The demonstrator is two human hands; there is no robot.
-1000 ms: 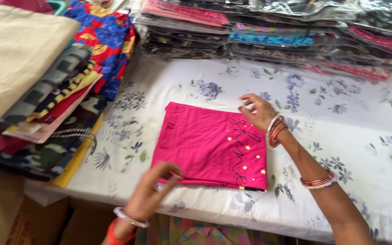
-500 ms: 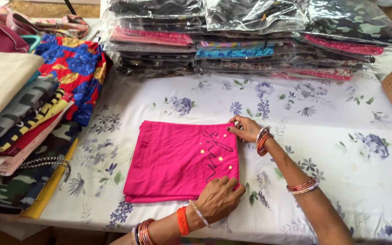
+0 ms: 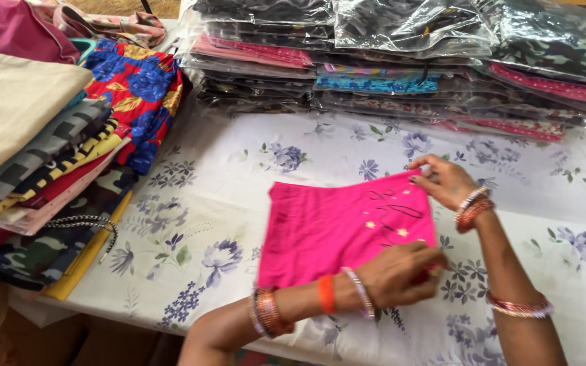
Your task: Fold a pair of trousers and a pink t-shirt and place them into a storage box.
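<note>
A folded bright pink garment [image 3: 327, 227] with dark script and small gold stars lies on the floral tablecloth [image 3: 205, 203]. My left hand [image 3: 398, 274] reaches across and grips the garment's near right corner. My right hand [image 3: 442, 179] pinches its far right corner. The right edge of the garment is lifted off the cloth between both hands. Both wrists carry bangles.
A pile of folded fabrics [image 3: 42, 149] in camouflage, stripes and a red-blue flower print fills the left side. Stacks of garments in clear plastic bags [image 3: 401, 61] line the far edge. A braided cord [image 3: 83, 224] hangs from the left pile.
Both hands have taken hold of the garment's right corners and raised that edge. The garment has shifted to the right, and the camera view has moved with it.
</note>
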